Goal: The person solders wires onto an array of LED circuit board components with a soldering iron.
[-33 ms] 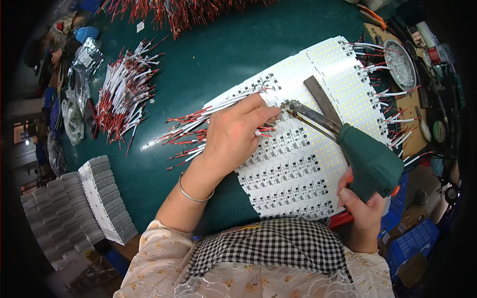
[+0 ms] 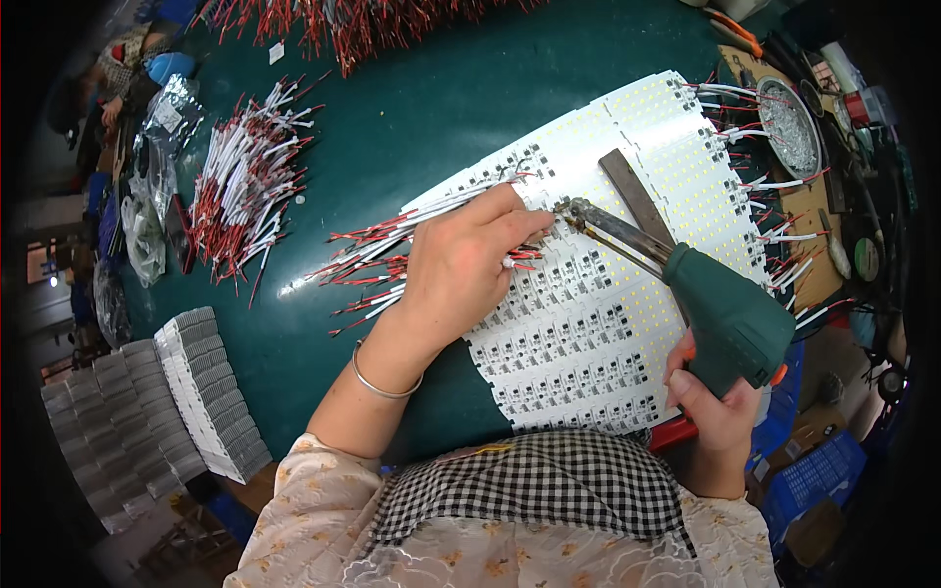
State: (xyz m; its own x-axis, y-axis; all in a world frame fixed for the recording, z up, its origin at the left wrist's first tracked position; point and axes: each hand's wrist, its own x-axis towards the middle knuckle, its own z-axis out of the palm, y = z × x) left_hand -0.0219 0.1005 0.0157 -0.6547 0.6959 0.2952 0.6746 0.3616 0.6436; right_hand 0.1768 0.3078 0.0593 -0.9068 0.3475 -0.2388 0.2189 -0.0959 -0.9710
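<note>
My right hand (image 2: 720, 407) is wrapped round the handle of a green soldering gun (image 2: 730, 314). The gun's dark metal tip points left and meets the boards beside my left fingertips. My left hand (image 2: 466, 255) is closed in a pinch over the white LED circuit boards (image 2: 559, 338), with a short lead wire (image 2: 512, 263) at its fingers; the fingertips are partly hidden. Several red-and-white lead wires (image 2: 377, 245) stretch out from the boards' left ends and pass under this hand. A dark flat bar (image 2: 635, 196) lies across the boards, behind the gun.
Loose lead wires (image 2: 250, 171) lie piled on the green table (image 2: 392, 108), with a bigger red bunch (image 2: 363, 24) at the far edge. Stacked white boards (image 2: 211, 397) stand at left. A round metal dish (image 2: 789, 127) and wired board ends are at right, above a blue crate (image 2: 814, 480).
</note>
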